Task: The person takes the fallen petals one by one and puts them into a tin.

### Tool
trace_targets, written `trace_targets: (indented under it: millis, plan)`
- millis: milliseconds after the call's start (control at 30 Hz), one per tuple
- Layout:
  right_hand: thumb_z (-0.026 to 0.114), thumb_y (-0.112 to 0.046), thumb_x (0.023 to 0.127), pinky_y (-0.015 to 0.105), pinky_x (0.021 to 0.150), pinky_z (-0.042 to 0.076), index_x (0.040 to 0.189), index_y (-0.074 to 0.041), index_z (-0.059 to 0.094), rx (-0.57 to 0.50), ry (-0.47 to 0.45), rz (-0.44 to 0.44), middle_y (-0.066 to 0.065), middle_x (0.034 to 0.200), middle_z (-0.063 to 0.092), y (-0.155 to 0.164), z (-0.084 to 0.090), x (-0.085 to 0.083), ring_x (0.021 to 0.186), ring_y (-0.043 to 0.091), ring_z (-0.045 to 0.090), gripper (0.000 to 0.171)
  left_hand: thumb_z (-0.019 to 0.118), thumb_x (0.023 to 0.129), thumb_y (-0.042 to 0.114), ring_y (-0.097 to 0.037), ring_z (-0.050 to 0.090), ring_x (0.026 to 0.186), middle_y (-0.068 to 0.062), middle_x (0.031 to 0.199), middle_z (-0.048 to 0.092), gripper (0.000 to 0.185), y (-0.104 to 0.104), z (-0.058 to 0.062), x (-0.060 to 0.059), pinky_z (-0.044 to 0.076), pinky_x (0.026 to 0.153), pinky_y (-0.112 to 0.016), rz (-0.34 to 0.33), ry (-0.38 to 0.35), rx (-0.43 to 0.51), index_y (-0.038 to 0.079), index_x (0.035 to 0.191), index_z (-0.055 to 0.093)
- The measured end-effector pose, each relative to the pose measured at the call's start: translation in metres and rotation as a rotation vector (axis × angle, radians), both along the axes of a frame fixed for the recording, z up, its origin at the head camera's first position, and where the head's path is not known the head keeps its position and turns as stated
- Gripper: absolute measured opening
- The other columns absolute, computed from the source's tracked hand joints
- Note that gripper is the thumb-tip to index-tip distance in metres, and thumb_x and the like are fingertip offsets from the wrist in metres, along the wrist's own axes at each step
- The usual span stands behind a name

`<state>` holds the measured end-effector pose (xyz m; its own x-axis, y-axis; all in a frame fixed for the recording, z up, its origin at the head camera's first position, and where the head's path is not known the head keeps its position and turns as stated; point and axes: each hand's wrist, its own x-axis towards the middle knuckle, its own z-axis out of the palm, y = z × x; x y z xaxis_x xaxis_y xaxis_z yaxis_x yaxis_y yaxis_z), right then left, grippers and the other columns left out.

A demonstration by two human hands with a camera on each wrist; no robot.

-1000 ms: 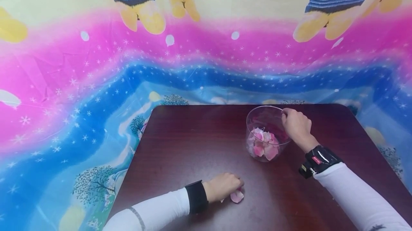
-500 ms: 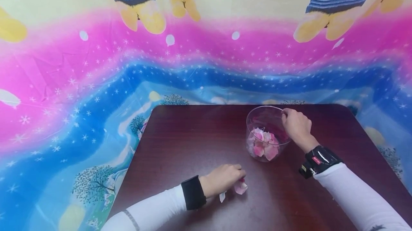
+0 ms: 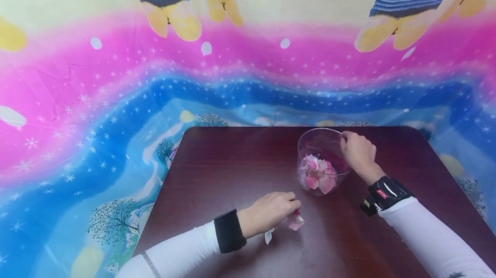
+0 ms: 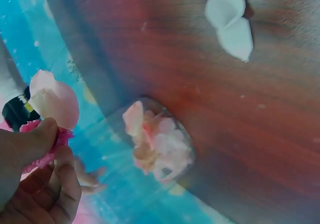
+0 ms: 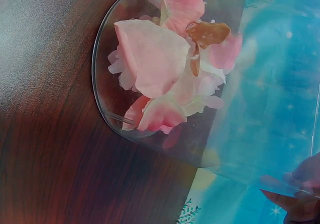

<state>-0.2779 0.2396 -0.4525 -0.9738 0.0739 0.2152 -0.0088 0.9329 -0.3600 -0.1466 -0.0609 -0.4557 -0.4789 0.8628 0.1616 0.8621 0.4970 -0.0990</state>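
Thumb and fingers of my left hand [image 3: 270,212] pinch a few pink petals [image 3: 296,221] a little above the table. In the left wrist view, one pale petal [image 4: 56,100] stands out past the thumb, with a darker pink crumpled piece [image 4: 44,156] between the fingers. My right hand [image 3: 358,152] grips the rim of a clear round container [image 3: 310,143] on its right side. Inside it lies a heap of pink and white petals [image 3: 318,174], one piece browned [image 5: 209,35] in the right wrist view. Below my left hand, a white petal [image 3: 269,236] lies on the table.
A dark reddish-brown table [image 3: 217,170] with rounded far corners bears everything. Behind it hangs a printed cloth [image 3: 248,63] in pink, blue and yellow. Black straps [image 3: 230,231] circle both wrists.
My left hand has lifted and moved slightly right and away from me, carrying the pinched petals and uncovering the white petal. My right hand and the container have stayed in place.
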Motion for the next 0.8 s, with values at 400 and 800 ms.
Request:
trace_targets:
  millis: [400,800]
  plan:
    - [0.05,-0.021,0.1,0.047,0.05,0.041,0.122,-0.007,0.067,-0.009,0.004,-0.003,0.027,0.099,0.072,0.0,-0.001,0.0,0.08,0.046,0.066,0.032,0.074,0.091,0.013,-0.005,0.056,0.078,0.007,0.093,0.061,0.018,0.003,0.028,0.0,0.048,0.073,-0.017,-0.067,0.137,0.09,0.02,0.106,0.067]
    - [0.051,-0.02,0.1,0.049,0.051,0.042,0.12,-0.007,0.068,-0.017,0.011,-0.007,0.027,0.098,0.072,0.0,0.001,0.002,0.081,0.048,0.067,0.03,0.075,0.091,0.013,-0.008,0.06,0.081,0.003,0.098,0.064,0.02,0.019,0.048,-0.017,0.049,0.071,-0.018,-0.102,0.212,0.304,0.016,0.11,0.071]
